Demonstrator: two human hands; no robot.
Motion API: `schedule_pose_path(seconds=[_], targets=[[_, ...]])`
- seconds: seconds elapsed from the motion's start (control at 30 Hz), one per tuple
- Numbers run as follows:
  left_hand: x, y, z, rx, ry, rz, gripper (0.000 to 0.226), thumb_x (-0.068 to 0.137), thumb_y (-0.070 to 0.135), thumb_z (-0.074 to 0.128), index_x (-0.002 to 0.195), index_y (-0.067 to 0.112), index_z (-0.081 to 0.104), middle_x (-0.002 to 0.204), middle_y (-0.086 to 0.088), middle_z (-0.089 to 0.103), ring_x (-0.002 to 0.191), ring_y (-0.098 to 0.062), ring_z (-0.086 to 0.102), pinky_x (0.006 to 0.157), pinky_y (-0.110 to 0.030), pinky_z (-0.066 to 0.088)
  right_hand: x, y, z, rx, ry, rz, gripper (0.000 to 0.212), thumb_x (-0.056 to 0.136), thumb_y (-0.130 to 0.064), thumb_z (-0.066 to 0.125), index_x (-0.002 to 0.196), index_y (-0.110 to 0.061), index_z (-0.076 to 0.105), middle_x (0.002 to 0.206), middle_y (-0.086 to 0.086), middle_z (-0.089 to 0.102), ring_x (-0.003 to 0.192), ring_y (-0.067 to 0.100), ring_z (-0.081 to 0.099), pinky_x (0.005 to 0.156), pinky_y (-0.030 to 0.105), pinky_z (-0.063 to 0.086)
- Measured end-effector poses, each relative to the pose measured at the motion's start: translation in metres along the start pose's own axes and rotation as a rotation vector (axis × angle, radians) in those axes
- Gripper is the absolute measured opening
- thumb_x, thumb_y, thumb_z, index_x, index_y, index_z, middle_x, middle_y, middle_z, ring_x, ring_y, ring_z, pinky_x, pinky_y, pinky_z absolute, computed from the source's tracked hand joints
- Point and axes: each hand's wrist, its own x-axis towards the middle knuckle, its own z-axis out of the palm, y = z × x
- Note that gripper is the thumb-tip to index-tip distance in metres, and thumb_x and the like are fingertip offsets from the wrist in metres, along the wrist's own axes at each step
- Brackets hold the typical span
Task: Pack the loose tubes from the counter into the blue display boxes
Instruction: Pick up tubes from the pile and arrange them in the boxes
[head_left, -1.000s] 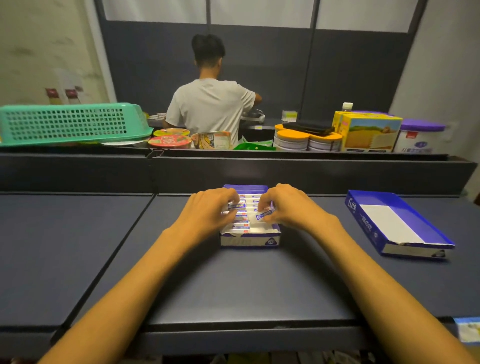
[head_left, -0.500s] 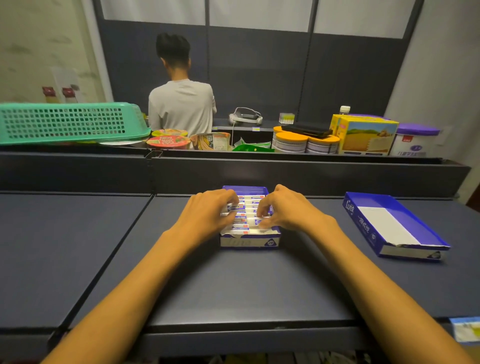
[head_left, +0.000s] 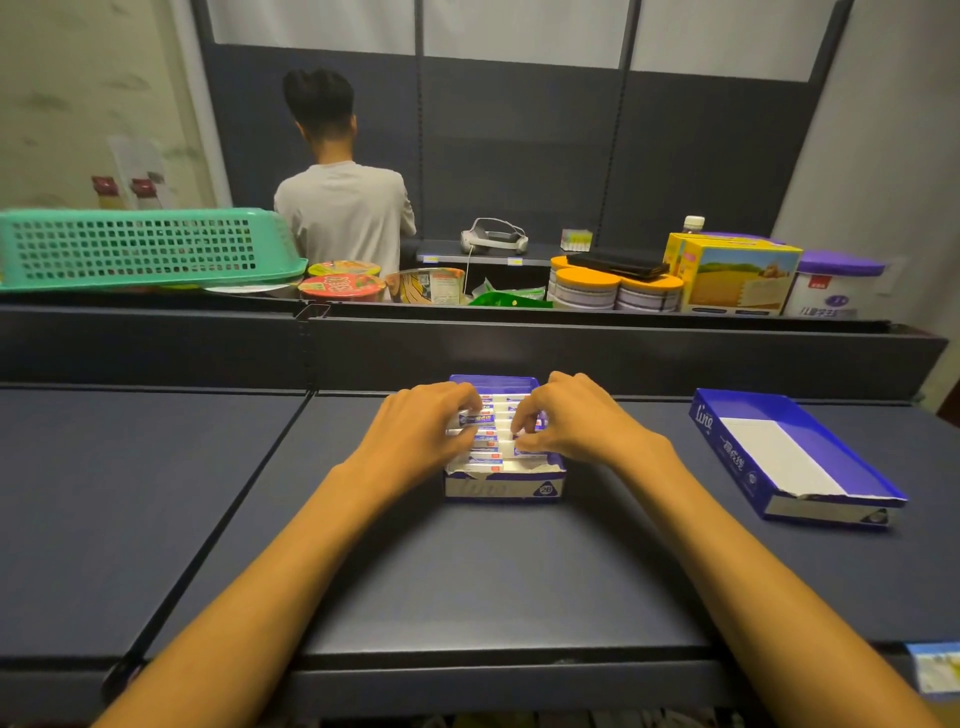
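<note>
Both hands sit over the small blue cardboard display box (head_left: 503, 486) at the centre of the dark grey counter (head_left: 467, 582). The left hand (head_left: 415, 434) has its fingers curled down onto the left ends of the white-and-blue tubes (head_left: 488, 440) stacked in rows inside the box. The right hand (head_left: 571, 423) mirrors it — fingers bent, tips pinching at the tubes' right ends. Whether either hand actually lifts a tube I cannot tell. At about three o'clock from the filled box, well apart, lies a second, longer blue display box (head_left: 852, 467) — its white floor bare.
</note>
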Motion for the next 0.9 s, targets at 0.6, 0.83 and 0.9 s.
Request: schedule_pose_path(seconds=[0.6, 0.83, 0.9], targets=[[0.012, 0.019, 0.004, -0.319, 0.049, -0.009, 0.025, 0.077, 0.029, 0.079, 0.098, 0.024, 0.065, 0.095, 0.01, 0.069, 0.086, -0.006, 0.063, 0.078, -0.031, 0.055, -0.024, 0.038, 0.002, 0.345, 0.073, 0.102, 0.038, 0.088, -0.043, 0.065, 0.121, -0.025, 0.058, 0.109, -0.008, 0.057, 0.094, 0.008, 0.056, 0.076, 0.023, 0.049], [0.023, 0.043, 0.016, -0.487, -0.113, -0.07, 0.025, 0.07, 0.021, 0.085, 0.088, 0.022, 0.067, 0.086, 0.007, 0.071, 0.078, -0.007, 0.069, 0.073, -0.028, 0.06, -0.03, 0.041, 0.008, 0.498, 0.027, 0.06, 0.026, 0.089, -0.039, 0.065, 0.113, -0.03, 0.063, 0.103, -0.006, 0.068, 0.089, 0.009, 0.063, 0.076, 0.026, 0.056], [0.024, 0.043, 0.017, -0.479, -0.125, -0.073, 0.027, 0.069, 0.021, 0.086, 0.087, 0.021, 0.066, 0.086, 0.005, 0.071, 0.077, -0.007, 0.069, 0.071, -0.026, 0.059, -0.03, 0.041, 0.008, 0.514, 0.015, 0.067, 0.025, 0.089, -0.036, 0.065, 0.112, -0.028, 0.064, 0.106, -0.004, 0.069, 0.091, 0.009, 0.064, 0.074, 0.025, 0.055]])
